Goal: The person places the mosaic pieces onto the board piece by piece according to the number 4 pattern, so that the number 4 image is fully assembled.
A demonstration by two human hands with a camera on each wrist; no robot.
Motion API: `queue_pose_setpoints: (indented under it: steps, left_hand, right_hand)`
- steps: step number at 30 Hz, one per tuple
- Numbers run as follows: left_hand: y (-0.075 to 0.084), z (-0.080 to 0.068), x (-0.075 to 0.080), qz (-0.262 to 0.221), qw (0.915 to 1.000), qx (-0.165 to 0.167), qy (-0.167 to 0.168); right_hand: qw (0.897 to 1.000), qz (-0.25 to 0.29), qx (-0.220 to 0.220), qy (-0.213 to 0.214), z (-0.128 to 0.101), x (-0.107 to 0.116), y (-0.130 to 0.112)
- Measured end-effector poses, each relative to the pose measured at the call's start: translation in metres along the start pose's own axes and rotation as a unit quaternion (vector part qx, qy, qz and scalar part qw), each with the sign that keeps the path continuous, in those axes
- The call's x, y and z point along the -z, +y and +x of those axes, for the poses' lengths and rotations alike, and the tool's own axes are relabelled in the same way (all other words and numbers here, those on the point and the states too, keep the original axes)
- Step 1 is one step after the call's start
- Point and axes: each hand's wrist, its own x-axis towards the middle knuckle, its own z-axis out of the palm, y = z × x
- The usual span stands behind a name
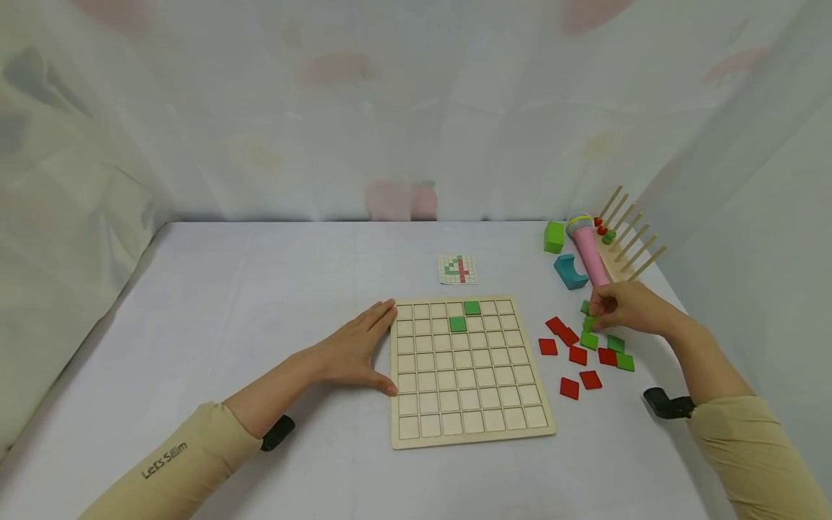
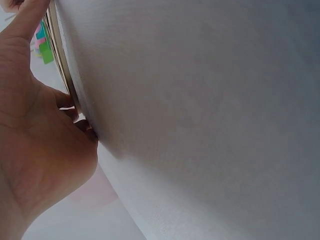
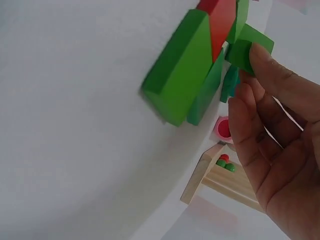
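Pinching a small green square tile point(image 1: 588, 323) in my right hand point(image 1: 627, 307), I brace the gridded wooden board point(image 1: 466, 368) with my flat, spread left hand point(image 1: 354, 352); placement next, likely.

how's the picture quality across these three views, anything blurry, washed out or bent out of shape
Head view: soft, even light, faint shadows, sharp on the grid board, with slight wide-angle bowing at the edges. Left wrist view: the left hand is close and dim, the tablecloth a featureless grey-white expanse. Right wrist view: the nearest green tile is soft-edged, the right hand fairly clear.
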Motion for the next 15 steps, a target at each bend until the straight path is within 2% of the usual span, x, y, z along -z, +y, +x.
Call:
queue_pose_setpoints:
  steps: [6,15]
  left_hand:
    - [0.0,0.0,0.0,-0.001,1.0,0.001,0.0]
    - [-0.002,0.0,-0.001,0.002,1.0,-0.001,0.001]
  right_hand:
    - [1.0,0.013,0.004,0.008,0.005,0.001,-0.01]
    - [0.998,0.027,0.044,0.039,0.018,-0.003,-0.044]
